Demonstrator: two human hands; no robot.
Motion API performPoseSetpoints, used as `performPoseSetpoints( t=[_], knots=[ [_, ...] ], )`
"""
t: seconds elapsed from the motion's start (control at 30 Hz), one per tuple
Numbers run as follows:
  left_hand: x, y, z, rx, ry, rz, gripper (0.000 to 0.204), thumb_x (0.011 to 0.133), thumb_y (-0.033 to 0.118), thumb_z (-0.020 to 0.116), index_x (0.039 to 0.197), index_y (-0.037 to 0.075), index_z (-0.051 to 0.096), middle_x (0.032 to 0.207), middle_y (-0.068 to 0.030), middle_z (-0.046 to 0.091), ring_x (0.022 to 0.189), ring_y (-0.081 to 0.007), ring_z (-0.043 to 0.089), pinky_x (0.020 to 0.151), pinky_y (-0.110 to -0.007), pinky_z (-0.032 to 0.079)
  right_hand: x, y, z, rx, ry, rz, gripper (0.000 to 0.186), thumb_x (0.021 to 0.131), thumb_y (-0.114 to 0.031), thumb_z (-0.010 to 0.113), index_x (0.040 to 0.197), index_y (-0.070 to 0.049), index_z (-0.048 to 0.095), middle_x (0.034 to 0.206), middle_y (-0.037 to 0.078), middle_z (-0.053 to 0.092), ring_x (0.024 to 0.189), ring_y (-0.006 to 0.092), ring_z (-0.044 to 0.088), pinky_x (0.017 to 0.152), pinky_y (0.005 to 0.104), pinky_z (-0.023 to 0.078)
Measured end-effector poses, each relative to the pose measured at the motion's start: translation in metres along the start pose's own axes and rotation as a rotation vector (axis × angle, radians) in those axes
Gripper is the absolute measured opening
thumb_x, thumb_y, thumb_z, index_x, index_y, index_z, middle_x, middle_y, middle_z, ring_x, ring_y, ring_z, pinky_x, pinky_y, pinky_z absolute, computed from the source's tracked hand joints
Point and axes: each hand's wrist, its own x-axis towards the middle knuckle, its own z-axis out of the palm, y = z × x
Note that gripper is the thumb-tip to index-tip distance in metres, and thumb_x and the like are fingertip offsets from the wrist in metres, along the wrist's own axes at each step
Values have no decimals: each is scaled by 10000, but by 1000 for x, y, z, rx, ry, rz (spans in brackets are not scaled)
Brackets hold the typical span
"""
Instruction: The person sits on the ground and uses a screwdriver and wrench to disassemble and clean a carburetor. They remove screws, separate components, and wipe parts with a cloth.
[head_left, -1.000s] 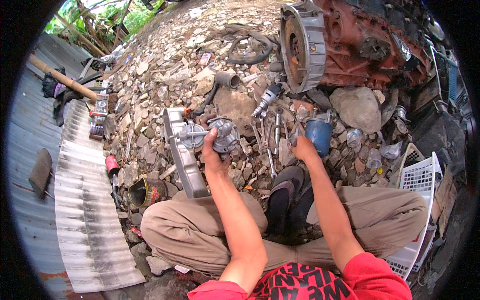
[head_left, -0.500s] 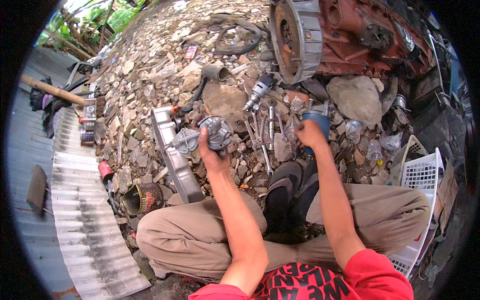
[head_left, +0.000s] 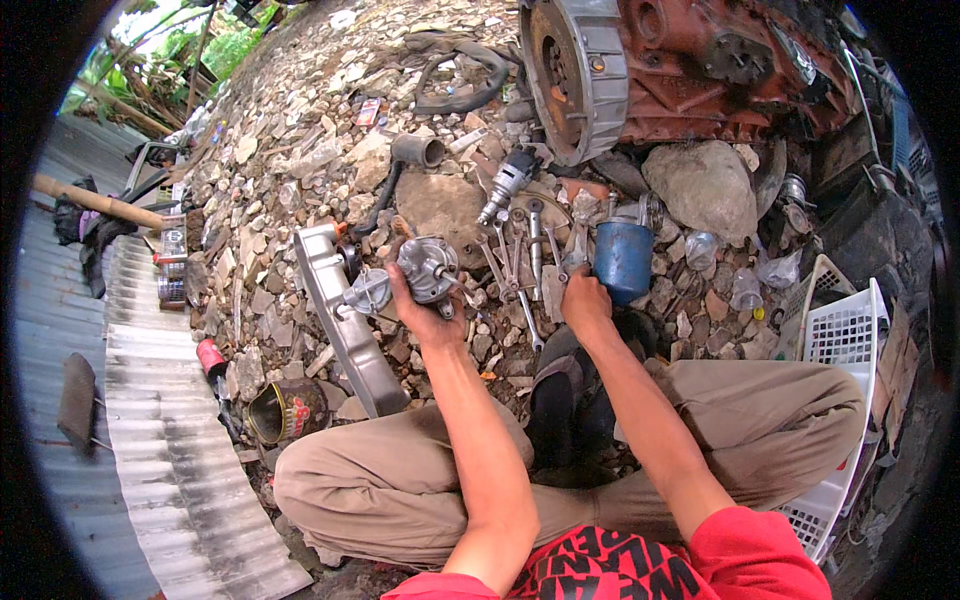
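Engine block (head_left: 720, 70): rusty red cast iron with a grey ribbed bell housing, lying on rubble at top. Corrugated sheet (head_left: 150, 420) on the left, white plastic basket (head_left: 840, 340) on the right. Long cast-aluminium cover (head_left: 340, 320) lies on the stones beside the left knee. Blue can (head_left: 622, 262), cylindrical, dull paint. Pump (head_left: 428, 268): round grey casting, grimy, held up off the ground in the left hand (head_left: 420, 310), which is closed around its lower body. Right hand (head_left: 585, 300) is down among the spanners (head_left: 520, 250), just below the can; grip unclear. Looks like the tool-picking step; next move needs a spanner that fits the pump's fasteners.
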Motion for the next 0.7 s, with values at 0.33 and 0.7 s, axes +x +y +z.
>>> performPoseSetpoints(
  t=[0.33, 0.7],
  knots=[
    [-7, 24, 21, -12, -94, 69, 431, 946, 426, 523, 1312, 200, 490, 1129, -64, 622, 977, -256, 650, 796, -533, 567, -10, 0, -35, 173, 80, -91, 480, 809, -178, 678, 1156, 110, 515, 940, 338, 642, 956, 463, 639, 827, 490, 534],
    [-31, 76, 48, -246, -219, 52, 472, 904, 468, 552, 1268, 169, 560, 1171, -111, 623, 1037, -365, 624, 717, -464, 603, 12, 16, -153, 427, 478, -239, 491, 815, -405, 715, 975, 57, 677, 823, 201, 689, 782, 278, 674, 721, 378, 506]
  ],
)
